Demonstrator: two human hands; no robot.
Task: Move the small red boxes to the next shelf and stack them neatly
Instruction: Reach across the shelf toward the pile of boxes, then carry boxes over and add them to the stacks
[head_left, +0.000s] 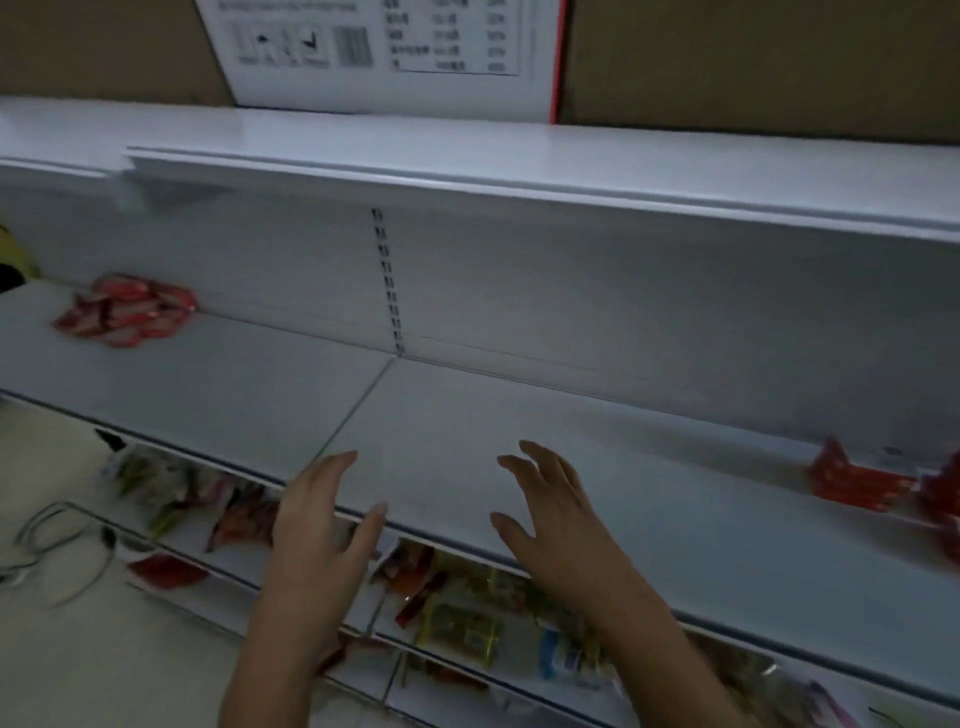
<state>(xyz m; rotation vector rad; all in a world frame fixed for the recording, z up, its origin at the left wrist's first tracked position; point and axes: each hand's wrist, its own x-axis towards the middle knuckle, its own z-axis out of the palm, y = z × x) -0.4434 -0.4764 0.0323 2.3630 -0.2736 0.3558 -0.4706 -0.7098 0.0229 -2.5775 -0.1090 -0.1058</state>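
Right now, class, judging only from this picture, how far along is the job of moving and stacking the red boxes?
Done: hard to tell; a loose, unstacked pile of red boxes lies on the left shelf section, and another red group sits far right. Which is the source cannot be told. In hand: nothing; the left hand and right hand are open and empty over the bare shelf. Left: carrying boxes across and stacking them neatly.

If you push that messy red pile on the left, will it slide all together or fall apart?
The red pile would probably scatter: its pieces lie loose and crisscrossed, not stacked. They look small and thin, so likely light. The white shelf looks smooth, so they should slide easily. The picture is blurry, so this is a guess.
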